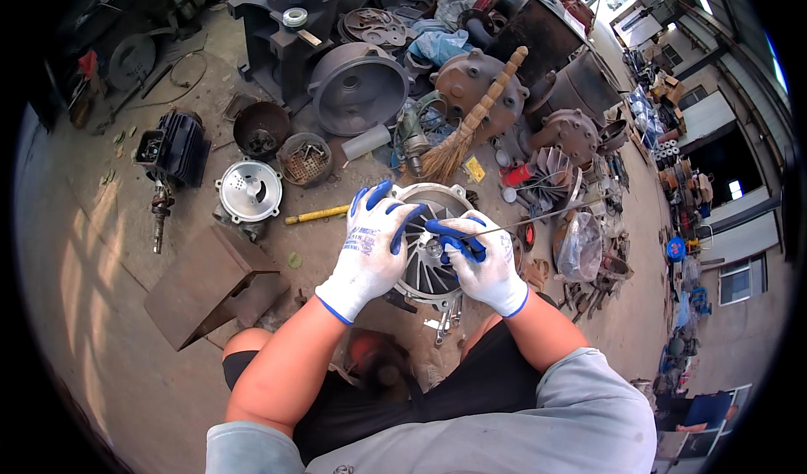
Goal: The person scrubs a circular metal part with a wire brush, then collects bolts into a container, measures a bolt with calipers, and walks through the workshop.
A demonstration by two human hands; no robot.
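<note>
In front of my knees sits a round metal housing [433, 191] with lugs on its rim and a bladed fan wheel [427, 277] inside. My left hand [370, 243], in a white glove with blue fingertips, rests over the housing's left side, fingers spread. My right hand [483, 260], gloved alike, is closed over the wheel's hub. A thin metal rod [551, 215] runs from its fingers toward the upper right. The rod's near end and part of the hub are hidden by the fingers. Several wrenches [448, 321] lie just below the housing.
A yellow bar [315, 214] and a finished metal cover [249, 191] lie to the left, near a bent sheet-metal box [214, 285]. A motor [172, 148] stands farther left. Beyond the housing are a straw broom [475, 125] and large castings [360, 92]. Loose parts crowd the right.
</note>
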